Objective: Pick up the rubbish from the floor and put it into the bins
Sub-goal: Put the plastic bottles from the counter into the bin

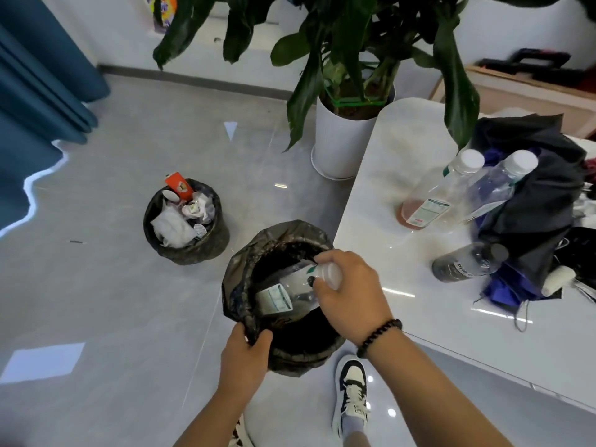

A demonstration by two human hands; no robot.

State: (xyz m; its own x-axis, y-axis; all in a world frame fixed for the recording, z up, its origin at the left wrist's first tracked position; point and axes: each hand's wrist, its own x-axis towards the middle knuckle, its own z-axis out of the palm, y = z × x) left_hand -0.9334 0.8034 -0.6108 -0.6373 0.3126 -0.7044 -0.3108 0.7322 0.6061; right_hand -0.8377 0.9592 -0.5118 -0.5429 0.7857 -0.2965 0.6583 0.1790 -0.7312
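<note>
A bin lined with a black bag (254,250) stands on the grey floor right in front of me. My right hand (350,293) is shut on the capped end of a clear plastic bottle (283,293), which points down into the bin's mouth. My left hand (246,351) pinches the bag's near rim. A second, smaller black-lined bin (187,246) stands further left and holds white wrappers, paper and an orange packet.
A white table (403,175) on the right carries three bottles (435,195) and a dark folded umbrella (535,201). A big plant in a white pot (338,140) stands behind the bins. Blue curtains (38,91) hang at left. My shoe (351,391) is beside the near bin.
</note>
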